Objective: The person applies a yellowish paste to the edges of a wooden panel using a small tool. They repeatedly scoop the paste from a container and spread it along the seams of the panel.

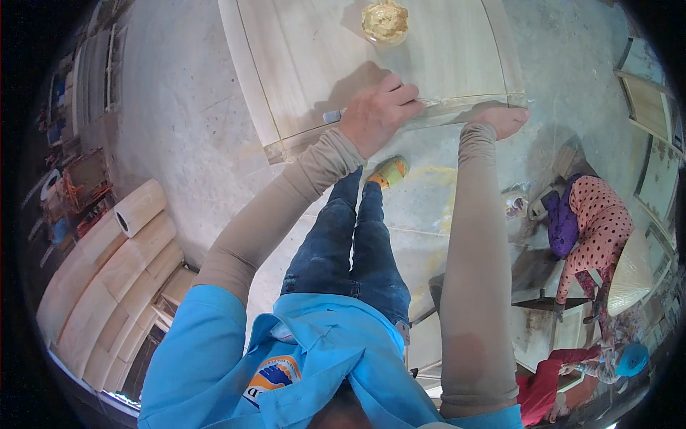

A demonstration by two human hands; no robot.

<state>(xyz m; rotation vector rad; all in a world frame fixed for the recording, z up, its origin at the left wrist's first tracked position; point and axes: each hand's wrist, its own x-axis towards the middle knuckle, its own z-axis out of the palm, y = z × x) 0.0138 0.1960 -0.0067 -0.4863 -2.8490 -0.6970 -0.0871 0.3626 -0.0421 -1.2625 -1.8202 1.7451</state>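
Observation:
A pale wooden panelled piece (443, 57), with narrow strips framing it, lies in front of me. My left hand (375, 118) is closed around a slim tool with a pale grey handle end (332, 116), over the panel's near edge. The tool's other end sits mostly behind my fingers, so its kind is unclear. At the near right corner, my right hand (502, 121) is closed with its fingers curled against the wood edge. Farther back on the panel stands a small round tub of tan paste (385, 22), beyond my left hand.
Curved wooden pieces (107, 286) are stacked at the left. To the right, a person in a dotted top (600, 214) bends beside wooden boxes (536, 332); another person in red (543, 390) is lower down. More wooden frames (647, 100) line the far right. Grey concrete floor (186, 107) surrounds the panel.

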